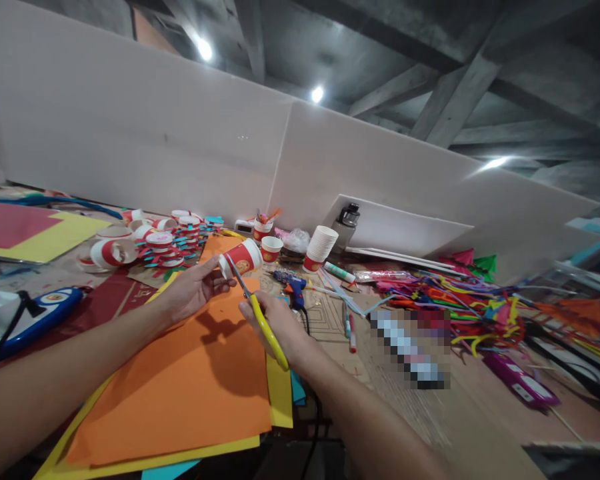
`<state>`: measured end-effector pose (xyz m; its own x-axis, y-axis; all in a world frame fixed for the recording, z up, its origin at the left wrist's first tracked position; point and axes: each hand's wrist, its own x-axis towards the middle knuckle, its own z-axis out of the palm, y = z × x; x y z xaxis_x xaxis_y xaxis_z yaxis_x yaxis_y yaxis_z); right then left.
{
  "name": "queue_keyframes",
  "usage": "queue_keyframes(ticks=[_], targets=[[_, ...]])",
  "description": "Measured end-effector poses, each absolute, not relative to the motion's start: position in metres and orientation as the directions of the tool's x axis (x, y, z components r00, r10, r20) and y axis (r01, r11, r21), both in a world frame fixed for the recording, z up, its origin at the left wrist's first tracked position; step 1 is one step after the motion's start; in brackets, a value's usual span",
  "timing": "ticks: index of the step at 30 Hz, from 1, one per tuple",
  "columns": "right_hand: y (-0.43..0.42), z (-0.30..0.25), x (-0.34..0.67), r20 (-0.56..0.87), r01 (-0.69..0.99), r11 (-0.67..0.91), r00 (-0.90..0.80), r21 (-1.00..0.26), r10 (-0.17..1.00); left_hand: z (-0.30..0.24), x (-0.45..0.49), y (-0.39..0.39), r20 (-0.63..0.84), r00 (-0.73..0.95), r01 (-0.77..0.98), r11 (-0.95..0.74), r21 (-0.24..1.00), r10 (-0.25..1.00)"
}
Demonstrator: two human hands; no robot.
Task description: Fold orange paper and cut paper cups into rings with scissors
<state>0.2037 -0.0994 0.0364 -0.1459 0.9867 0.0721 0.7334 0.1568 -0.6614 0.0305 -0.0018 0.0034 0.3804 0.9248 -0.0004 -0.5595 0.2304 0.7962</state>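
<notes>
My left hand [193,288] grips a red and white paper cup [241,257] lying on its side, held above the table. My right hand [275,323] holds yellow-handled scissors [263,319]; the blades point up at the cup's rim. Under both hands lies an orange sheet of paper [190,393] on top of yellow and blue sheets.
Cut red-and-white cup pieces [155,243] are heaped at the back left. A stack of white cups [320,248], a blue glue gun [295,292], markers [349,327] and a tangle of coloured pipe cleaners [460,303] lie to the right. White boards [180,133] wall off the table's far edge.
</notes>
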Motion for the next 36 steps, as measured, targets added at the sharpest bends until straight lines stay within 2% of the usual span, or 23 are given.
queue_keyframes(ticks=[14, 32, 36], targets=[[-0.0988, 0.0352, 0.2032, 0.085, 0.749, 0.165, -0.144, -0.641, 0.986, 0.0049, 0.0308, -0.002, -0.056, 0.389, -0.546, 0.279, 0.79, 0.919], [-0.0965, 0.029, 0.204, 0.091, 0.699, 0.17, -0.149, -0.695, 0.985, -0.0027, 0.0275, 0.0049, -0.03, 0.412, -0.535, 0.269, 0.801, 0.911], [-0.0966, 0.0289, 0.2054, 0.107, 0.728, 0.192, -0.162, -0.658, 0.981, -0.0014, 0.0263, 0.005, -0.023, 0.415, -0.504, 0.25, 0.827, 0.91]])
